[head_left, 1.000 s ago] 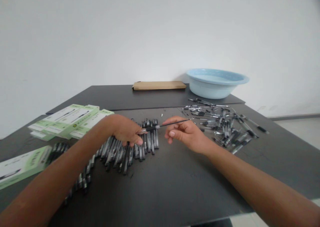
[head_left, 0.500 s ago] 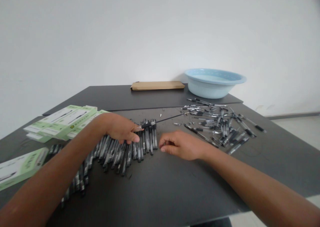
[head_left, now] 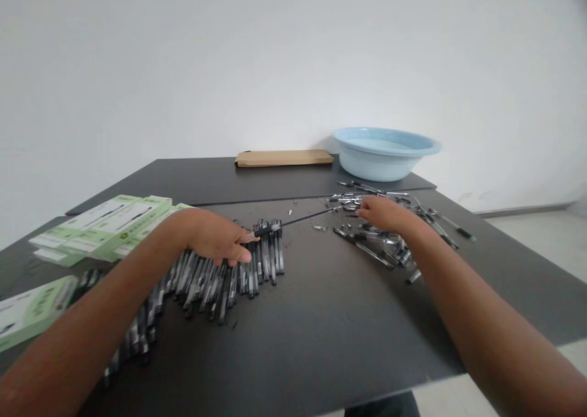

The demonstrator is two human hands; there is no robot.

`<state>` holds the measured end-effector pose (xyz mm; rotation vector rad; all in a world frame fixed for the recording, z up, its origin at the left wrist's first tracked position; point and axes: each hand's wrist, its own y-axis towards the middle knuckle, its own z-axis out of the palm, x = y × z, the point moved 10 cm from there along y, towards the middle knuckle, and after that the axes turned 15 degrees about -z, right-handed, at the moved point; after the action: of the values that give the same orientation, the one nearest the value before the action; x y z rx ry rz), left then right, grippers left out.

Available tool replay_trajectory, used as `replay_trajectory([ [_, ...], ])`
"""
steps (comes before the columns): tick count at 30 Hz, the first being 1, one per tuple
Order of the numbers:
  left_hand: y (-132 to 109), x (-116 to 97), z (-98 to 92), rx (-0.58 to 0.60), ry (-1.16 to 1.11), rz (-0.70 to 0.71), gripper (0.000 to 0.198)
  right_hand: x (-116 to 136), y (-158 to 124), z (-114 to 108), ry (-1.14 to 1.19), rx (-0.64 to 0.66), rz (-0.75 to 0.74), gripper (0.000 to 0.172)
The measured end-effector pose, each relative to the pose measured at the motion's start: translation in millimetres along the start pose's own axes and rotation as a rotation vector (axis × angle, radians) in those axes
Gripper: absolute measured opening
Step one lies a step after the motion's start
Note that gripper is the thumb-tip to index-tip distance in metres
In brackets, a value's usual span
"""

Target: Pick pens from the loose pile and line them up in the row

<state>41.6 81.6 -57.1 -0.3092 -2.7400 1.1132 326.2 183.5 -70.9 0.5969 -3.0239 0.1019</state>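
Note:
My left hand (head_left: 217,236) is closed around the clear end of a pen (head_left: 265,230). From the pen's black grip a long dark refill (head_left: 307,218) sticks out to the right, its tip bare. Beneath that hand lies a dense row of pens (head_left: 204,282), clear with black ends. My right hand (head_left: 383,214) reaches into a loose heap of clear pen parts (head_left: 385,239) with black grips. Its fingers are drawn together near some small clear pieces, and what they hold is hidden.
Green and white pen boxes (head_left: 98,224) are stacked at the left, with another box (head_left: 34,310) nearer. A flat cardboard piece (head_left: 284,158) and a light blue basin (head_left: 385,163) stand at the back by the wall. Tiny pieces (head_left: 320,227) lie mid-table.
My right hand has moved from the table's middle, right and away from me, to the loose heap. My left hand keeps hold of the pen in nearly the same place.

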Motion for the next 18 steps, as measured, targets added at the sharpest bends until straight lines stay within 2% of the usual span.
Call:
replay_trajectory([
  [3,-1,0,0.3,0.001,-0.010,0.011,0.057,-10,4,13,-0.012,0.035,0.018,0.026],
  [8,-4,-3,0.2,-0.006,0.012,0.030,0.054,5,8,28,-0.034,0.061,0.003,0.029],
  [18,-5,-6,1.1,0.005,-0.003,0.038,0.052,14,10,32,-0.076,0.066,-0.023,0.027],
])
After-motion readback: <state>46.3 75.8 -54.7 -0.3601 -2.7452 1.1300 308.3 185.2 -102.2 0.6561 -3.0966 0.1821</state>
